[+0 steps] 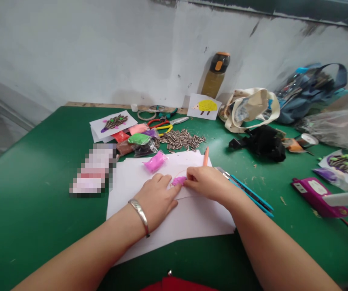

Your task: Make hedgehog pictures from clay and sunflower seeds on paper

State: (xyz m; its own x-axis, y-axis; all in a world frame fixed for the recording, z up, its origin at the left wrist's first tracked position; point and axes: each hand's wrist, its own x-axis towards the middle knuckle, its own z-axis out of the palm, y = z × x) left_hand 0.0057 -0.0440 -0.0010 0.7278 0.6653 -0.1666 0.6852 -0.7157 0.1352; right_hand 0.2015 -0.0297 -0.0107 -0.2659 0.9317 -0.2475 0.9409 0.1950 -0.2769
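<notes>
A small patch of purple modelling clay (179, 181) is spread on the white paper (143, 238), inside a faint drawn outline. My left hand (157, 198), with a silver bangle at the wrist, lies fairly flat on the paper, its fingers reaching the clay's left and lower edge. The fingers of my right hand (206, 182) are curled and closed at the clay's right edge; their tips are partly hidden. Just above the hands rests a packet of bright pink clay (155, 161). An orange pen (206, 156) lies by my right hand.
Sunflower seeds (184, 139) are heaped behind the paper, beside bagged clay (139, 139) and scissors (178, 121). A blurred-out rectangular item (93, 169) lies left. Blue-edged tools (249, 192) and a magenta device (318, 198) are right. A bottle (215, 76) stands at the wall.
</notes>
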